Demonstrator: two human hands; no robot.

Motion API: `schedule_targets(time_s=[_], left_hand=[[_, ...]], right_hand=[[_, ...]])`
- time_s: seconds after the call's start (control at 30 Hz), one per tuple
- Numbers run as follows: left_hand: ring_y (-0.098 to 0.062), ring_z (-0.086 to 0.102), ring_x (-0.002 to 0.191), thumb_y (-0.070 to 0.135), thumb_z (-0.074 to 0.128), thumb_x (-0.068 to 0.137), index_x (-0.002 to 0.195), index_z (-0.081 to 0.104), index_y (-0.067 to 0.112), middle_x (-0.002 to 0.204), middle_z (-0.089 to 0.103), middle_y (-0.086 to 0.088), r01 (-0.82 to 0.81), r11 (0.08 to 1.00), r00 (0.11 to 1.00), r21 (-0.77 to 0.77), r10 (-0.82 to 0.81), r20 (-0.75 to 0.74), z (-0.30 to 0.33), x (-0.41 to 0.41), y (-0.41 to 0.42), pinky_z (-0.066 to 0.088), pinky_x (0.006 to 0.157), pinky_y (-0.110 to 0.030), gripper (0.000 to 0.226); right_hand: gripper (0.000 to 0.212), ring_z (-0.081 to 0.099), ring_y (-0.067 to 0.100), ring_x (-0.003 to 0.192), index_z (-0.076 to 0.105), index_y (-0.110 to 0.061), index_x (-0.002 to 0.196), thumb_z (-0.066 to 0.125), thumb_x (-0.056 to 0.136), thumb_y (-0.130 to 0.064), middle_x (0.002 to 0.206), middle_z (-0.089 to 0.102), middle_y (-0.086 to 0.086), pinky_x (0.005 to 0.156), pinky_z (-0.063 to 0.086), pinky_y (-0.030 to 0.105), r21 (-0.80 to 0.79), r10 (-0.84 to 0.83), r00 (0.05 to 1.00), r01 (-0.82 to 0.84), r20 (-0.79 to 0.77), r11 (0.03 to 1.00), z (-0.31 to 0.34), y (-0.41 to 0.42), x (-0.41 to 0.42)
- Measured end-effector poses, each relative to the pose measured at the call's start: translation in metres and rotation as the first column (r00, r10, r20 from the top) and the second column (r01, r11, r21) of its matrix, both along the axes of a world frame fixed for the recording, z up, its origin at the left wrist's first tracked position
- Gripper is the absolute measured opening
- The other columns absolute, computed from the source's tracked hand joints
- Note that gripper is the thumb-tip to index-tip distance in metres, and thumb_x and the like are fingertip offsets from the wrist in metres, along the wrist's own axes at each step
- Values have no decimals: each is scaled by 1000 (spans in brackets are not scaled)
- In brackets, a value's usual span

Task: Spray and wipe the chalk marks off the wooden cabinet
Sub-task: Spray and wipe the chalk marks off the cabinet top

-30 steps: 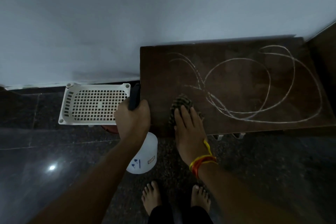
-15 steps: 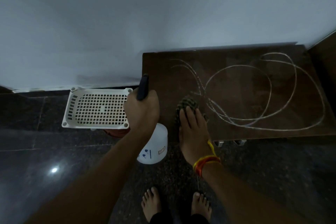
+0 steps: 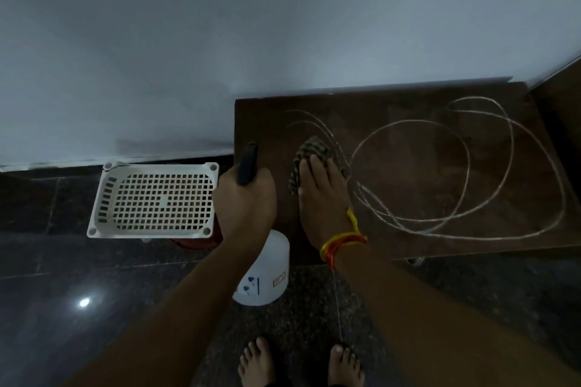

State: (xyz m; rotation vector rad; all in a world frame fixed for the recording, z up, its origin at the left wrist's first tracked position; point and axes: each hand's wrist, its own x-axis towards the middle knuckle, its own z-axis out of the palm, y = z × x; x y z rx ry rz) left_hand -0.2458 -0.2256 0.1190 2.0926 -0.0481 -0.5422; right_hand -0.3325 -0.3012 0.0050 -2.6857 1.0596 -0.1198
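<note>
The dark wooden cabinet top (image 3: 408,166) carries looping white chalk marks (image 3: 456,173) over its middle and right side. My right hand (image 3: 320,195) lies flat with straight fingers on a checked cloth (image 3: 309,151), pressing it onto the left part of the top, at the left end of the chalk lines. My left hand (image 3: 245,198) grips the black head of a white spray bottle (image 3: 267,273), which hangs beside the cabinet's left front corner; the nozzle points away from me.
A white perforated plastic basket (image 3: 154,198) stands left of the cabinet over something red, above the dark glossy floor (image 3: 63,292). A white wall (image 3: 251,25) runs behind. Darker wood rises at the far right. My bare feet show at the bottom.
My right hand has slid the cloth further up the cabinet top, towards the chalk lines. My left hand has lifted the spray bottle higher and to the right.
</note>
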Motion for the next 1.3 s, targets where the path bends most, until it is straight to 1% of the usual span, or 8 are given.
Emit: schedule_targets(time_s=[0.17,0.3,0.4,0.6,0.83,1.0,1.17,1.3], left_hand=[[-30,56,59,15,54,87,65,53,14,59,55,-10,11,1000,1000,24,-11,-30,6,8,-11,49,60,-38,21],[-31,59,62,17,55,88,68,54,15,63,58,-10,30,999,998,38,-28,-60,5,17,-22,55,66,-44,20],[-28,58,60,17,55,88,71,56,17,64,58,-9,28,999,994,40,-24,-102,-2,22,-25,53,64,-40,17],[-31,61,64,18,55,88,71,57,15,65,60,-10,61,995,992,77,-52,-117,-3,30,-28,57,71,-49,17],[-34,63,67,19,55,87,69,57,14,64,61,-12,62,994,990,89,-50,-135,7,49,-41,58,73,-52,19],[-33,60,66,17,55,87,67,55,13,63,58,-12,92,993,989,79,-82,-120,4,56,-47,58,74,-53,20],[-42,67,75,18,56,87,68,55,14,65,61,-13,103,991,989,82,-93,-114,2,57,-47,59,74,-54,20],[-34,65,69,19,56,89,69,56,16,65,61,-10,103,990,986,94,-89,-140,3,56,-48,59,76,-53,20]], right_hand=[[52,38,38,134,42,-13,139,57,90,-21,144,44,9,106,33,50,0,2,1000,-2,-11,1000,1,16,-19],[47,38,38,133,43,-12,138,37,93,-25,143,45,11,105,35,50,-10,-8,1000,8,-4,1000,1,-3,2],[52,34,39,135,39,-10,140,25,93,-28,145,40,14,109,33,53,18,15,1000,-15,-7,1000,-2,-30,31],[55,30,38,137,36,-11,142,19,93,-30,148,35,13,111,29,51,18,25,999,-25,-36,1000,-4,-44,43],[48,37,40,132,43,-11,138,39,92,-25,143,44,13,107,33,51,-38,-12,1000,13,6,999,0,-41,48],[52,39,43,130,46,-7,135,28,91,-28,141,44,16,106,36,54,-15,-19,999,20,29,1000,-4,-82,87],[57,26,37,139,33,-9,144,15,93,-29,150,32,13,111,26,52,24,7,1000,-6,-28,1000,-10,-76,84],[51,33,38,135,40,-12,140,27,93,-28,146,40,12,110,32,50,0,24,999,-24,-34,1000,-1,-44,60]])
